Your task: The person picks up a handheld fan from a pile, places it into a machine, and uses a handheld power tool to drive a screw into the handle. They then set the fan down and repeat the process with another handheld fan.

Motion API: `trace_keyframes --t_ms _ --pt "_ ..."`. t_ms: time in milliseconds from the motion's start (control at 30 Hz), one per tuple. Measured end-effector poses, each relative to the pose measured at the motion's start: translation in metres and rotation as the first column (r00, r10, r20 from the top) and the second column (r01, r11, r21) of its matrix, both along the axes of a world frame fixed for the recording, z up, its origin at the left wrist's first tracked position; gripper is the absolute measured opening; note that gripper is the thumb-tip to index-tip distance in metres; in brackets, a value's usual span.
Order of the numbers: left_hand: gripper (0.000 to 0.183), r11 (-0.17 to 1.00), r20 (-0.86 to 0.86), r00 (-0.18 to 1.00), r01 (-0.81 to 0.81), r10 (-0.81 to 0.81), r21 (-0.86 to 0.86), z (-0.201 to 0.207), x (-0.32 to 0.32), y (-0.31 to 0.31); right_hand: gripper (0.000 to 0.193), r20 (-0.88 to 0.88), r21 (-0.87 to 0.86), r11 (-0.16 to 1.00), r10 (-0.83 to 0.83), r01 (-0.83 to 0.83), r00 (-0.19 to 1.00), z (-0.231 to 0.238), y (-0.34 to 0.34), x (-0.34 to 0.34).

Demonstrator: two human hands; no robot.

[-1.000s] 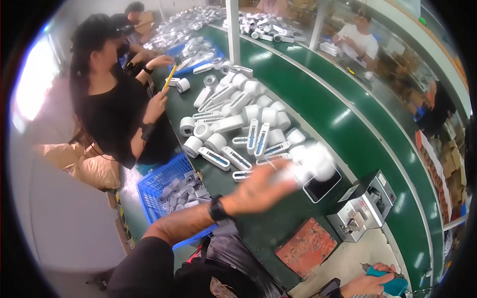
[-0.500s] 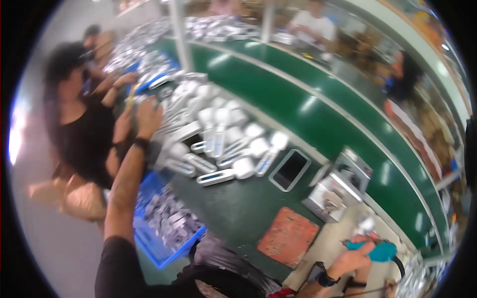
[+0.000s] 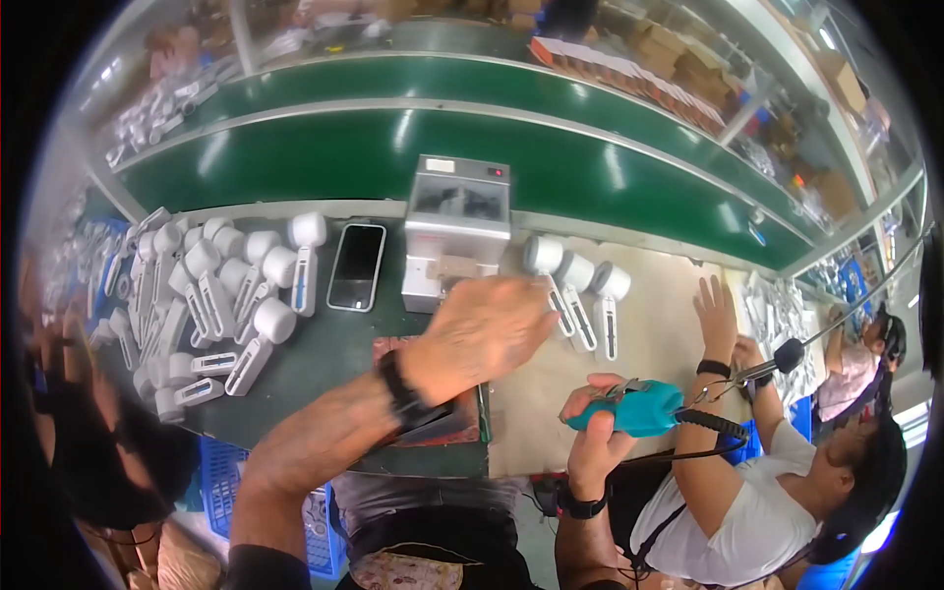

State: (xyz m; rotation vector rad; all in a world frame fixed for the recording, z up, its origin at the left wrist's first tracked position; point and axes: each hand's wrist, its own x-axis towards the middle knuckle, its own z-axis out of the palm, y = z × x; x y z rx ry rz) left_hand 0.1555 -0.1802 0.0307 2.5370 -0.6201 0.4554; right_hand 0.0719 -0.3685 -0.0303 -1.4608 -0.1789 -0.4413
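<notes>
My left hand (image 3: 482, 329), with a black band on its wrist, hovers palm down over the bench just in front of a small grey box-shaped machine (image 3: 457, 221). It holds nothing and looks blurred. My right hand (image 3: 595, 433) grips a teal electric screwdriver (image 3: 639, 408) with a black coiled cable, low at the bench's front edge. Three white handheld devices with round heads (image 3: 575, 280) lie to the right of the machine, close to my left fingertips. A red-brown mat (image 3: 447, 418) lies under my left forearm.
A pile of the same white devices (image 3: 211, 295) covers the bench's left side, and a black phone (image 3: 356, 265) lies beside it. A green conveyor belt (image 3: 344, 157) runs behind. A co-worker in a white shirt (image 3: 757, 521) reaches onto the bench at right. A blue crate (image 3: 221, 472) sits below.
My view has swung right from the pile to the grey machine. My left hand has left the pile and moved to the middle. My right hand still holds the teal screwdriver, now higher.
</notes>
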Motion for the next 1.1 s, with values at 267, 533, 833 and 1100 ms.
trace_keyframes --t_ms 267,533,833,1100 --pt "0.017 0.969 0.085 0.975 -0.216 0.207 0.118 -0.086 0.073 -0.064 0.074 -0.025 -0.002 0.998 -0.058 0.058 0.998 0.004 -0.013 -0.021" --pt "0.02 0.969 0.11 0.963 -0.246 0.246 -0.017 -0.087 0.064 -0.061 0.064 -0.064 -0.023 0.997 -0.081 0.08 0.995 -0.002 -0.006 0.008" --pt "0.029 1.0 -0.064 0.998 -0.016 0.016 -0.003 -0.02 -0.039 0.017 0.052 -0.08 -0.168 0.979 0.101 -0.114 0.992 -0.007 0.008 0.027" --pt "0.035 0.992 0.032 0.999 0.031 -0.027 -0.125 -0.065 -0.065 0.07 0.06 -0.103 -0.087 0.98 0.17 -0.179 0.98 -0.004 0.03 0.014"
